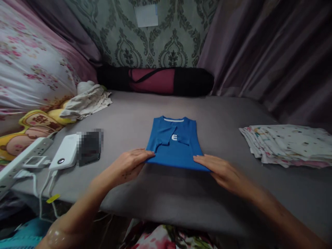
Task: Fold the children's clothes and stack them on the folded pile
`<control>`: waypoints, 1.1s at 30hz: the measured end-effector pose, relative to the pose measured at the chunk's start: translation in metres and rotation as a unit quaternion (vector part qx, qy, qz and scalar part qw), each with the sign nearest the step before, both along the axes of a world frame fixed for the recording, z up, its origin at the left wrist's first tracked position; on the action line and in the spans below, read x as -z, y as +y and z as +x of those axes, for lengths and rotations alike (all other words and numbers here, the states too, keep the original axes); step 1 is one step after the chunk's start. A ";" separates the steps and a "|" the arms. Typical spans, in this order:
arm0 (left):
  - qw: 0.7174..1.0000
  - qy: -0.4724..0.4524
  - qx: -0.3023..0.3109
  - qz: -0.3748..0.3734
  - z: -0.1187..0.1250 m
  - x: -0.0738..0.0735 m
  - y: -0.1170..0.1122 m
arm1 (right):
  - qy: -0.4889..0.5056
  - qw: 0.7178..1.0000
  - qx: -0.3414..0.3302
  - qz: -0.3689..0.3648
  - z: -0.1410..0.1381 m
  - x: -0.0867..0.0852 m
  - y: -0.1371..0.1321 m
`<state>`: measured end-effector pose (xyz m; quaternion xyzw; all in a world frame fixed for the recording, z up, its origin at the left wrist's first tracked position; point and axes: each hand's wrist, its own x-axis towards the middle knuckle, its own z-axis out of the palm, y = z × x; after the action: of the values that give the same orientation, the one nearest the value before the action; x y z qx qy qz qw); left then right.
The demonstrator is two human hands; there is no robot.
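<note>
A blue shirt (pixel 172 155) lies in the middle of the grey bed sheet (pixel 127 117), its sides and sleeves folded in over a white letter. Its neckline with a white strip points away from me. My left hand (pixel 132 160) is closed on the near left corner, thumb underneath and out of sight. The near right corner is pinched the same way by my right hand (pixel 219 167). Between the two hands the near edge is stretched straight and looks slightly raised off the sheet.
Folded patterned cloths (pixel 290 145) lie to the right. On the left are a white power bank (pixel 64 152), a dark phone-like object (pixel 89 148) partly blurred out, a power strip (pixel 23 164) with cables, and a crumpled cloth (pixel 86 102). A long black-and-maroon bag (pixel 153 80) lies along the back wall.
</note>
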<state>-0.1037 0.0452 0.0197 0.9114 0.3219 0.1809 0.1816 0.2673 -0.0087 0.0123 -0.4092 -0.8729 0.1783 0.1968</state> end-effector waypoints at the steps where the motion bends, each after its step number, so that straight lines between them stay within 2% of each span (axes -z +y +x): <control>1: 0.999 -0.004 -0.011 -0.033 -0.001 -0.004 -0.007 | -0.003 1.000 0.002 -0.019 0.001 -0.004 -0.007; 3: 0.993 -0.027 -0.046 -0.105 -0.001 -0.007 -0.015 | 0.000 0.998 0.013 -0.062 0.002 -0.010 -0.014; 5: 0.979 -0.080 -0.098 -0.160 0.004 -0.003 -0.011 | 0.027 0.993 0.053 -0.102 0.000 -0.012 -0.009; 8: 0.942 -0.198 -0.196 -0.188 0.021 0.009 0.012 | 0.112 0.971 0.168 -0.126 -0.009 -0.004 0.018; 11: 0.913 -0.256 -0.275 -0.162 0.043 0.021 0.046 | 0.214 0.935 0.264 -0.098 -0.019 0.012 0.057; 13: 0.908 -0.239 -0.321 -0.125 0.057 0.029 0.070 | 0.229 0.921 0.308 -0.062 -0.026 0.023 0.082; 14: 0.907 -0.219 -0.344 -0.105 0.063 0.033 0.081 | 0.206 0.917 0.338 -0.039 -0.028 0.028 0.094; 17: 0.908 -0.151 -0.387 -0.062 0.076 0.045 0.109 | 0.083 0.902 0.423 -0.001 -0.036 0.039 0.123; 20: 0.915 -0.099 -0.390 -0.038 0.083 0.056 0.127 | -0.012 0.894 0.448 -0.002 -0.042 0.041 0.139; 23: 0.921 -0.036 -0.387 -0.021 0.087 0.062 0.136 | -0.079 0.885 0.458 -0.027 -0.046 0.038 0.144; 27: 0.913 0.045 -0.406 -0.017 0.093 0.064 0.138 | -0.133 0.874 0.465 -0.044 -0.053 0.034 0.146; 33: 0.899 0.081 -0.430 -0.015 0.098 0.066 0.137 | -0.148 0.855 0.494 -0.063 -0.059 0.036 0.152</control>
<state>-0.0058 0.1823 -0.0466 0.6929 0.6989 0.1616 0.0731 0.2086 0.1434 -0.0234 -0.8196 -0.5618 0.0494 0.1012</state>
